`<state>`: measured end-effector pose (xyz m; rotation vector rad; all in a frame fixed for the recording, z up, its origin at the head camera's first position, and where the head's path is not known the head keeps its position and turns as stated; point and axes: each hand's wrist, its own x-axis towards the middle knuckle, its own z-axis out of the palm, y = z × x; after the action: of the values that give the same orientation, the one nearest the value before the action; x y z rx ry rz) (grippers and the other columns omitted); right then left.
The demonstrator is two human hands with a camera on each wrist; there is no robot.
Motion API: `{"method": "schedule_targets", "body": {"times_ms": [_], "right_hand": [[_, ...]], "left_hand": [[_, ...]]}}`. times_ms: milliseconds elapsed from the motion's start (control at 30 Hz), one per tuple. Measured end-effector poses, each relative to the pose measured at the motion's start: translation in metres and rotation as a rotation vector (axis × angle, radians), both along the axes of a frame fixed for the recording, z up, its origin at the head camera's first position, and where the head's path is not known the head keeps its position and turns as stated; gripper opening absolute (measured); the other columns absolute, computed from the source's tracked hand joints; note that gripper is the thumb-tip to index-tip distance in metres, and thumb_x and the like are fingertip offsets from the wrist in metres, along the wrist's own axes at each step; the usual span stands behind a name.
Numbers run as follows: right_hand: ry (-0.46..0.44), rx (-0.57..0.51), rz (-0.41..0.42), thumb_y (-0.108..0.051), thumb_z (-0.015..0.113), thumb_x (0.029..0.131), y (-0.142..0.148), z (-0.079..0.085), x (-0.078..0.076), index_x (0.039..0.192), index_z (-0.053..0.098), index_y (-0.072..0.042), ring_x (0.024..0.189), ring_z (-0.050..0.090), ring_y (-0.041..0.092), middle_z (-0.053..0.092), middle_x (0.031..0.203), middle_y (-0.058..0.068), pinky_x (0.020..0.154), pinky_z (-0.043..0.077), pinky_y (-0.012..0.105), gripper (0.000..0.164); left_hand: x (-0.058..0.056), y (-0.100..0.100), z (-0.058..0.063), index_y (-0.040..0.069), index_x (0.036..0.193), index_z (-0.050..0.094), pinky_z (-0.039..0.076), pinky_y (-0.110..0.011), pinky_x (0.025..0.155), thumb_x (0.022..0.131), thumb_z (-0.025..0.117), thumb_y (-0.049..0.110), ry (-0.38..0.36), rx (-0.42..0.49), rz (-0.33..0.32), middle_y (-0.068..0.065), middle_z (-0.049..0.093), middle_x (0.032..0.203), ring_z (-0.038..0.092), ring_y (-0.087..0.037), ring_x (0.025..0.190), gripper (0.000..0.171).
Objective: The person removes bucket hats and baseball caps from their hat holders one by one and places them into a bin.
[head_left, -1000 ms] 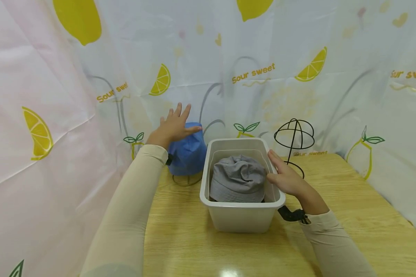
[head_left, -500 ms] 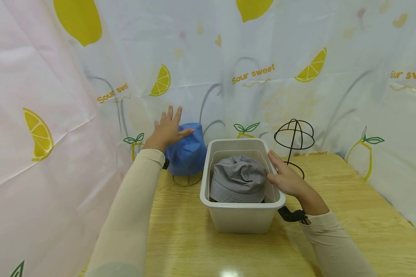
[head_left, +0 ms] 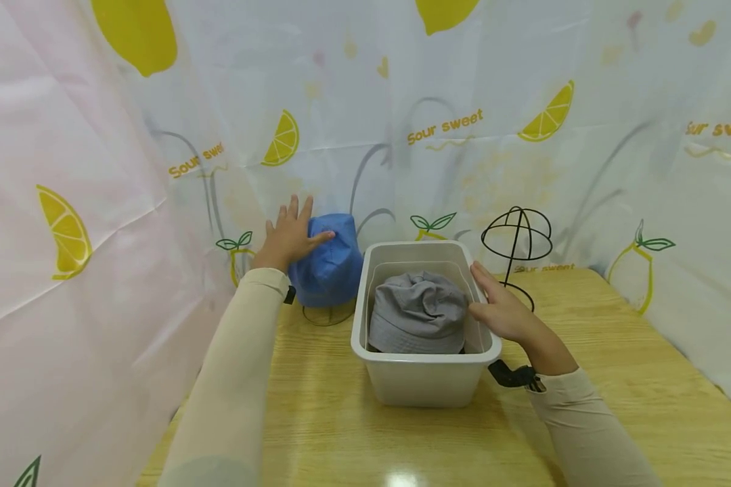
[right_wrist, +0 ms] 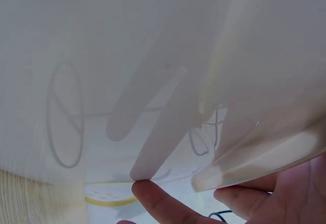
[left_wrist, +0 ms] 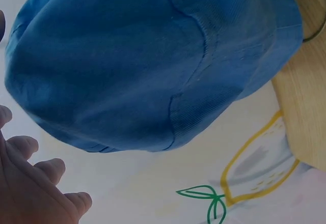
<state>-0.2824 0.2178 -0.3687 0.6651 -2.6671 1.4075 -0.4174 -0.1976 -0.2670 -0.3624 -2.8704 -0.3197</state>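
A blue cloth hat sits on a wire stand at the back left. My left hand is spread beside the hat's upper left side, fingers straight, holding nothing. In the left wrist view its fingertips lie just apart from the blue hat; the thumb is mostly out of that view. A pale plastic bin holds a grey bucket hat. My right hand grips the bin's right rim, thumb over the edge. In the right wrist view a fingertip touches the bin's glossy outer wall.
A bare black wire hat stand stands behind the bin on the right, partly hidden by my right hand. All this is on a wooden table. A lemon-printed curtain hangs behind and at both sides.
My left hand has moved leftward and slightly down, from over the blue hat's top to its left side. My right hand, the bin and both hats have stayed put.
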Motion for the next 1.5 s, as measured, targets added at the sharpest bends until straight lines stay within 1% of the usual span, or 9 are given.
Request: {"method": "schedule_targets", "body": {"times_ms": [233,367,533,800,1000,1167,1333,1433,1500], "right_hand": [[-0.016,-0.026,0.017,-0.003,0.052,0.095,-0.003,0.000,0.001,0.164,0.005,0.005,0.156,0.000,0.052,-0.005,0.172,0.025,0.110,0.029,0.075,0.084],[-0.018,-0.016,0.007,-0.002,0.051,0.095,-0.003,-0.001,0.001,0.163,0.005,0.005,0.157,-0.001,0.050,-0.005,0.172,0.025,0.114,0.024,0.074,0.083],[-0.010,-0.004,0.005,-0.003,0.051,0.095,-0.003,-0.001,0.000,0.163,0.004,0.005,0.157,-0.002,0.049,-0.005,0.172,0.024,0.116,0.020,0.074,0.083],[-0.009,-0.012,0.012,-0.004,0.052,0.095,-0.004,0.004,0.002,0.163,0.005,0.005,0.158,-0.003,0.048,-0.005,0.173,0.023,0.118,0.016,0.074,0.083],[-0.016,-0.023,0.015,-0.003,0.052,0.094,-0.004,0.006,0.004,0.163,0.005,0.005,0.158,-0.003,0.048,-0.005,0.173,0.023,0.118,0.015,0.074,0.084],[-0.016,-0.020,0.010,-0.003,0.052,0.094,-0.003,0.005,0.003,0.164,0.005,0.005,0.158,-0.003,0.048,-0.005,0.172,0.023,0.117,0.016,0.074,0.084],[-0.008,-0.017,0.007,-0.004,0.052,0.094,-0.002,0.004,0.003,0.163,0.005,0.005,0.158,-0.002,0.049,-0.005,0.172,0.024,0.117,0.016,0.074,0.084],[-0.005,-0.018,0.006,-0.004,0.053,0.094,-0.001,0.004,0.003,0.163,0.005,0.006,0.158,-0.002,0.049,-0.005,0.172,0.024,0.117,0.016,0.074,0.084],[-0.005,-0.017,0.006,-0.004,0.053,0.094,-0.001,0.004,0.003,0.163,0.005,0.006,0.158,-0.002,0.049,-0.005,0.172,0.024,0.117,0.016,0.074,0.085]], "left_hand": [[-0.003,-0.006,-0.013,0.022,0.169,0.002,0.007,-0.078,0.117,0.100,0.046,0.067,-0.012,0.027,0.041,-0.019,-0.005,0.174,0.002,-0.052,0.157,0.093],[-0.004,-0.008,-0.018,0.019,0.168,-0.001,0.006,-0.079,0.117,0.100,0.043,0.068,-0.032,0.040,0.044,-0.020,-0.006,0.173,0.000,-0.052,0.157,0.094],[-0.005,-0.009,-0.022,0.020,0.168,-0.003,0.006,-0.078,0.117,0.102,0.037,0.068,-0.059,0.051,0.050,-0.019,-0.006,0.174,0.000,-0.051,0.158,0.091],[-0.003,-0.004,-0.022,0.023,0.167,-0.009,0.004,-0.078,0.117,0.107,0.029,0.059,-0.091,0.078,0.058,-0.020,-0.011,0.173,0.003,-0.051,0.157,0.080],[0.002,0.002,-0.020,0.025,0.167,-0.011,0.000,-0.079,0.117,0.109,0.025,0.053,-0.095,0.097,0.062,-0.022,-0.013,0.172,-0.001,-0.053,0.157,0.074],[0.001,0.003,-0.020,0.032,0.165,-0.015,0.001,-0.083,0.113,0.109,0.020,0.053,-0.103,0.092,0.080,-0.019,-0.015,0.173,-0.002,-0.055,0.156,0.069],[0.001,0.004,-0.019,0.044,0.162,-0.018,0.006,-0.092,0.101,0.109,0.015,0.054,-0.124,0.114,0.089,-0.014,-0.020,0.172,-0.003,-0.060,0.153,0.063],[0.000,0.005,-0.018,0.048,0.162,-0.014,0.014,-0.090,0.104,0.109,0.015,0.054,-0.115,0.134,0.078,-0.015,-0.026,0.170,0.000,-0.066,0.150,0.060],[-0.002,0.006,-0.017,0.047,0.164,-0.008,0.018,-0.085,0.109,0.110,0.016,0.052,-0.088,0.150,0.062,-0.018,-0.029,0.169,0.006,-0.071,0.146,0.059]]}}
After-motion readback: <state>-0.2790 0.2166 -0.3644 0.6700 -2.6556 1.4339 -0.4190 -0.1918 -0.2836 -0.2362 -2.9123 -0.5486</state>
